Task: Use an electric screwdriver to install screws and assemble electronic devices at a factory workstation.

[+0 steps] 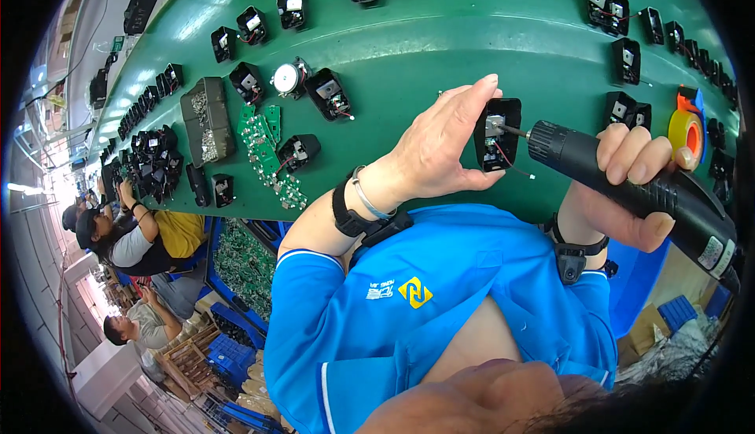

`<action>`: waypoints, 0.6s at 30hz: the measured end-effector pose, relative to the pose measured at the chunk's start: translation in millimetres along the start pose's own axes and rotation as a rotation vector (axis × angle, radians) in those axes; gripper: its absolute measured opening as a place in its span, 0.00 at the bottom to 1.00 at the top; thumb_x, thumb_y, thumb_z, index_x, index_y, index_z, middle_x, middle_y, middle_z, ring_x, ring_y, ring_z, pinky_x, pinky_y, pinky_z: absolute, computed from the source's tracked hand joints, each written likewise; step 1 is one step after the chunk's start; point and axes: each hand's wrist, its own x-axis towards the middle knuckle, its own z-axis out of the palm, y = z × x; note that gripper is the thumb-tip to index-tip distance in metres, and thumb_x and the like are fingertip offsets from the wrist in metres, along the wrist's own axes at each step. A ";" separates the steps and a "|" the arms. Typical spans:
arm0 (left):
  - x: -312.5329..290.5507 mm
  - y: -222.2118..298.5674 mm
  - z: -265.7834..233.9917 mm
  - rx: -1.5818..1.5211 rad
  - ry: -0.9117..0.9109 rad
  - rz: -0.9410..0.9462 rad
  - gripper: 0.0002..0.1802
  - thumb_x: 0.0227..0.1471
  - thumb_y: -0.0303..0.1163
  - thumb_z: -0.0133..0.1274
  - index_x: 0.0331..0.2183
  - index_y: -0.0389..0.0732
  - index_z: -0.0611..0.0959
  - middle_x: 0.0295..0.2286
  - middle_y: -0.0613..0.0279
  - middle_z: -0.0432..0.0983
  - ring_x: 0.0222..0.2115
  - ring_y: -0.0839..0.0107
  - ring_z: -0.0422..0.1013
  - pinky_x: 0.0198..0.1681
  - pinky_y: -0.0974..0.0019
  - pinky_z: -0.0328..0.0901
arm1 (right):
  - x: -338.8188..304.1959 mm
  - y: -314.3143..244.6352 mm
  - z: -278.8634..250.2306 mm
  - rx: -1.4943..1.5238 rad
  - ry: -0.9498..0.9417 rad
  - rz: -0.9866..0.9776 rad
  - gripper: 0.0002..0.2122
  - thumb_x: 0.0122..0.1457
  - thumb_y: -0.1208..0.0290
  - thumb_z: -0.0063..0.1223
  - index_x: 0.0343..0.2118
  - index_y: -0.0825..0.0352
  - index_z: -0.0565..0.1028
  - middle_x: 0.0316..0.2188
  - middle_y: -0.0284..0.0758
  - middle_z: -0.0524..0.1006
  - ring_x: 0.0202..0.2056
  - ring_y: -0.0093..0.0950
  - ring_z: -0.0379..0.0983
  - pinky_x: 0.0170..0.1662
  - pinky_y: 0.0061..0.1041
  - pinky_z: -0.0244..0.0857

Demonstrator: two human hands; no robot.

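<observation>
My left hand (429,143) steadies a small black plastic housing (510,111) on the green table, its fingers along the far end and its thumb at the near end. Inside the housing are a light metal-coloured part and a thin red wire that trails out on the right to a white connector. My right hand (629,168) is wrapped round a black electric screwdriver (578,149), held nearly level. The screwdriver's bit reaches into the housing beside the metal-coloured part; whether a screw is under its tip cannot be made out.
Left of my hands lie green circuit boards (263,147), more black housings (326,92), a round white-faced part (286,79) and a dark tray (206,92) of small metal pieces. Yellow tape (686,131) sits at right near further housings. Co-workers (149,237) sit along the left side.
</observation>
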 end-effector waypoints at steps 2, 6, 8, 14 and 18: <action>0.5 0.4 -1.3 -0.002 -0.012 -0.011 0.51 0.18 0.26 0.60 0.47 0.35 0.51 0.37 0.51 0.62 0.36 0.55 0.62 0.38 0.62 0.59 | -0.4 0.5 0.5 0.004 -0.006 -0.002 0.26 0.44 0.53 0.46 0.43 0.64 0.55 0.21 0.30 0.63 0.19 0.21 0.60 0.21 0.20 0.55; 3.1 0.7 -2.2 0.047 -0.014 0.046 0.48 0.18 0.26 0.59 0.46 0.35 0.54 0.36 0.50 0.62 0.36 0.54 0.61 0.37 0.62 0.59 | 0.0 0.0 1.8 0.005 -0.016 -0.008 0.26 0.44 0.53 0.46 0.43 0.64 0.55 0.21 0.31 0.63 0.19 0.21 0.61 0.21 0.20 0.56; 2.9 0.8 -2.5 0.047 -0.011 0.054 0.48 0.18 0.26 0.59 0.46 0.35 0.55 0.36 0.50 0.62 0.36 0.53 0.61 0.37 0.61 0.59 | -0.5 -0.6 3.0 -0.003 0.003 -0.008 0.26 0.44 0.53 0.47 0.42 0.63 0.55 0.21 0.31 0.63 0.19 0.21 0.61 0.21 0.20 0.56; -0.1 0.7 -2.8 0.069 -0.026 0.044 0.47 0.19 0.27 0.61 0.46 0.35 0.56 0.36 0.52 0.65 0.36 0.57 0.63 0.39 0.62 0.59 | -0.5 0.6 3.3 0.038 -0.028 -0.012 0.28 0.43 0.54 0.49 0.43 0.64 0.54 0.21 0.31 0.63 0.18 0.21 0.61 0.20 0.19 0.57; 0.7 3.5 -4.0 0.014 -0.011 0.088 0.45 0.19 0.29 0.61 0.44 0.33 0.59 0.35 0.52 0.66 0.35 0.58 0.65 0.38 0.63 0.60 | 2.4 0.0 3.9 0.079 -0.105 -0.054 0.27 0.43 0.56 0.50 0.43 0.64 0.54 0.21 0.31 0.63 0.18 0.21 0.62 0.19 0.19 0.57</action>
